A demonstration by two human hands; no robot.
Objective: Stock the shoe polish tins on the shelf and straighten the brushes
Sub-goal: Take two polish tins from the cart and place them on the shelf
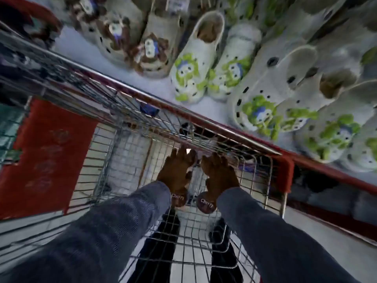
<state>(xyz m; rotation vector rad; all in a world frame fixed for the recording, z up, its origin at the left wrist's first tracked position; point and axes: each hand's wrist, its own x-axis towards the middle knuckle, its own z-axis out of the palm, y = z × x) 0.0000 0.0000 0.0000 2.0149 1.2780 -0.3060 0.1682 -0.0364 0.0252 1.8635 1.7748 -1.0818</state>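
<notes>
Both my hands reach down into a wire shopping cart (114,119). My left hand (176,170) and my right hand (219,173) lie palm down side by side, fingers curled toward the cart's far end. Motion blur hides what the fingertips touch. Two round dark tins labelled "Cherry" show beside my wrists: the left tin (179,198) and the right tin (206,204). Whether they lie in the basket or rest against my hands I cannot tell. No brushes are visible.
A white shelf (142,80) with a red front edge runs diagonally past the cart. It holds several white clogs (191,64) with green or brown cartoon charms. A red plastic flap (47,154) hangs on the cart's left. Tiled floor shows through the wire.
</notes>
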